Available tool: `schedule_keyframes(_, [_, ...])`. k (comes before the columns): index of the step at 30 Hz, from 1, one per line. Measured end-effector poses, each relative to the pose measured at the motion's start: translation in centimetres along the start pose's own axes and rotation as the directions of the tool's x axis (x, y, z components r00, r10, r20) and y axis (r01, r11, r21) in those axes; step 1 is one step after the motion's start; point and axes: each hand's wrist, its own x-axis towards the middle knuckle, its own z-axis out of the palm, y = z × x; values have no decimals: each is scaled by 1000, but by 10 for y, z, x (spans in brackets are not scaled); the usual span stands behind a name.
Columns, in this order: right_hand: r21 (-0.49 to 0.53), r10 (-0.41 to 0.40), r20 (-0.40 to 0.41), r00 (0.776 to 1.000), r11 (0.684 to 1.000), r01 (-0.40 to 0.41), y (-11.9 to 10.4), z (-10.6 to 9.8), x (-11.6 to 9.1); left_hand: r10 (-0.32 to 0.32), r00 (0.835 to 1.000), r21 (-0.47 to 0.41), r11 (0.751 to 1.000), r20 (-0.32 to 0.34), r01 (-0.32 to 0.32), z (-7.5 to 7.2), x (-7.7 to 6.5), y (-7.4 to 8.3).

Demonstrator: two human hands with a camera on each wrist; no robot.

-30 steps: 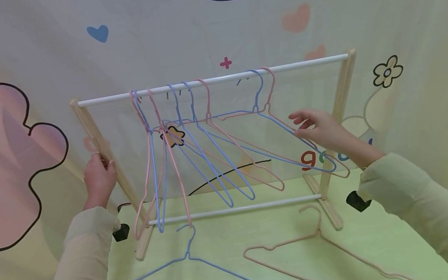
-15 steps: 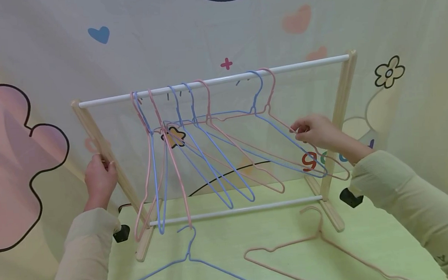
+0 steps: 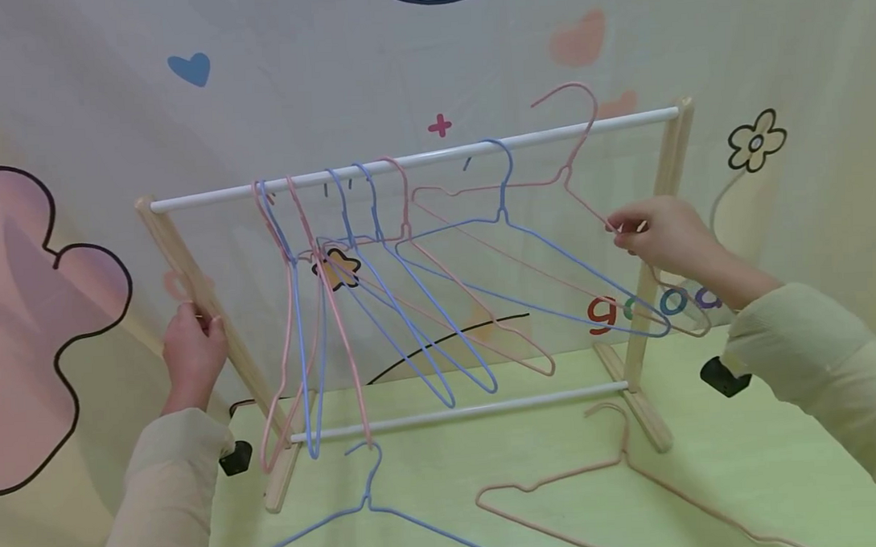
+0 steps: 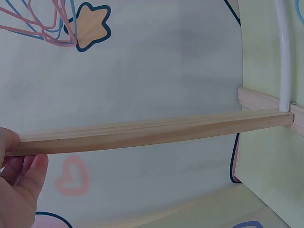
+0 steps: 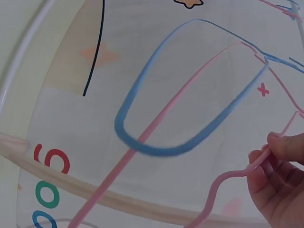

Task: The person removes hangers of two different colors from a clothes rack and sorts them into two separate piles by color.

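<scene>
My right hand (image 3: 664, 235) pinches the sloping shoulder of a pink clothes hanger (image 3: 579, 152) between thumb and fingers. Its hook rises above the white top rail (image 3: 448, 152) of a small clothes rack, its open end pointing left. Just left of it, a blue hanger (image 3: 506, 192) hangs from the rail, and the two frames overlap in the head view. In the right wrist view, the fingers of the right hand (image 5: 280, 178) close round the pink wire. My left hand (image 3: 194, 346) grips the rack's left wooden post (image 4: 142, 133), thumb and fingers on either side.
Several pink and blue hangers (image 3: 406, 202) hang on the rail's left half. On the green table (image 3: 430, 467) before the rack lie a blue hanger (image 3: 368, 495) and a pink one (image 3: 624, 452). A printed curtain (image 3: 315, 84) hangs behind.
My right hand has taken hold of the pink hanger's shoulder and lifted it up and right, its hook now above the rail. My left hand has stayed on the post.
</scene>
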Motion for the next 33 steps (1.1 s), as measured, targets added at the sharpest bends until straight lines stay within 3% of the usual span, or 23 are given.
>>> schedule_keyframes(16, [21, 57, 85, 995, 998, -59, 49, -17, -31, 8, 1000, 2, 1000, 1, -8, 1, 0, -2])
schedule_keyframes(26, [-3, -45, 120, 992, 999, 46, 78, -6, -54, 7, 1000, 3, 1000, 10, -7, 1, 1, -4])
schedule_keyframes(33, [-2, 8, 208, 978, 1000, -8, 91, 6, -67, 14, 1000, -3, 1000, 10, -14, 1, 1, -2])
